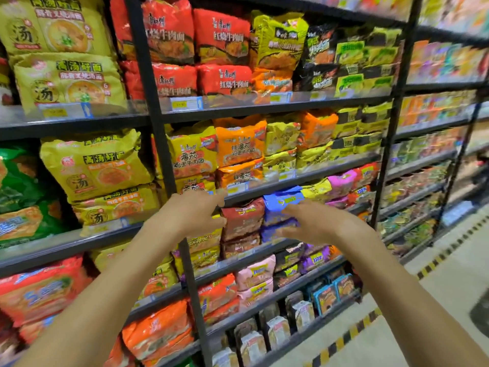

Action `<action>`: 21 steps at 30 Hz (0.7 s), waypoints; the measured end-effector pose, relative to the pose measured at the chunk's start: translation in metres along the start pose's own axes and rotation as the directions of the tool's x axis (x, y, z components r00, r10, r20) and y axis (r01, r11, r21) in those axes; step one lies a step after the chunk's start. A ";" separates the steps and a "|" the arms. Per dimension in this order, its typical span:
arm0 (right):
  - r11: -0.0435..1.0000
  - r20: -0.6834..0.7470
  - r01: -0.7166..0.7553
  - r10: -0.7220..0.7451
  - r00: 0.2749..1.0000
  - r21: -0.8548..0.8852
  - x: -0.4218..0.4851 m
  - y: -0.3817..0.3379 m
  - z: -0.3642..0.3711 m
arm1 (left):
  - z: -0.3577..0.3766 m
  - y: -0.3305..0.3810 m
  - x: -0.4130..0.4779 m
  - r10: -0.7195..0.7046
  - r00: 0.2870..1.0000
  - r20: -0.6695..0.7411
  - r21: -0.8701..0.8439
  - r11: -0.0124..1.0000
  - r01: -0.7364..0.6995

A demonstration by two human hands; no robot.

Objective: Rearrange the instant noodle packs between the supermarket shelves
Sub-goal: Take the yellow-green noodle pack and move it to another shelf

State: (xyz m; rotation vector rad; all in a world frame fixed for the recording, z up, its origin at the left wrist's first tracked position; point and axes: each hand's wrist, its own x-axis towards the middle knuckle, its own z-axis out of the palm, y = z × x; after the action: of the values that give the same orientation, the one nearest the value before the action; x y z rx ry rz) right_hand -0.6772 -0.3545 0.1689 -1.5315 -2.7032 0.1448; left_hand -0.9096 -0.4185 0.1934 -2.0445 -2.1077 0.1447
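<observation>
Black metal shelves (264, 107) hold stacked instant noodle packs in several colours. On the middle shelf stand a brown-red pack (242, 219) and, to its right, a blue-purple pack (280, 205). My left hand (195, 213) reaches in at the left side of the brown-red pack, fingers apart, near the shelf edge. My right hand (307, 223) lies with spread fingers against the front of the blue-purple pack. Whether either hand grips a pack is unclear; neither pack is lifted.
A black upright post (158, 144) runs down just left of my left hand. Yellow packs (95, 168) fill the left bay, orange ones (239, 144) the shelf above. The aisle floor with black-yellow tape (434, 263) lies to the right.
</observation>
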 end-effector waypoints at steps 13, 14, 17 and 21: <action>0.997 -0.005 0.008 -0.008 1.000 0.076 0.044 0.137 0.016 | 0.032 0.080 0.142 0.130 0.991 0.044 -0.015 0.992 -0.129; 0.998 0.013 0.010 -0.011 1.000 0.056 0.054 0.147 0.012 | 0.033 0.085 0.156 0.132 0.990 0.041 -0.048 0.990 -0.130; 1.000 0.018 0.018 -0.018 1.000 0.002 0.091 0.179 -0.005 | 0.024 0.097 0.202 0.144 0.989 0.024 -0.134 0.981 -0.139; 0.999 0.003 0.020 -0.020 1.000 -0.032 0.138 0.220 -0.029 | 0.013 0.109 0.261 0.109 0.993 -0.033 -0.166 0.980 -0.113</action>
State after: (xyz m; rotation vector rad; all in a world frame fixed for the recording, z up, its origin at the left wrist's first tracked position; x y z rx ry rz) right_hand -0.5580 -0.1224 0.1738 -1.5130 -2.7352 0.1031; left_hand -0.8114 -0.1538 0.1781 -2.2485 -2.0547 -0.0426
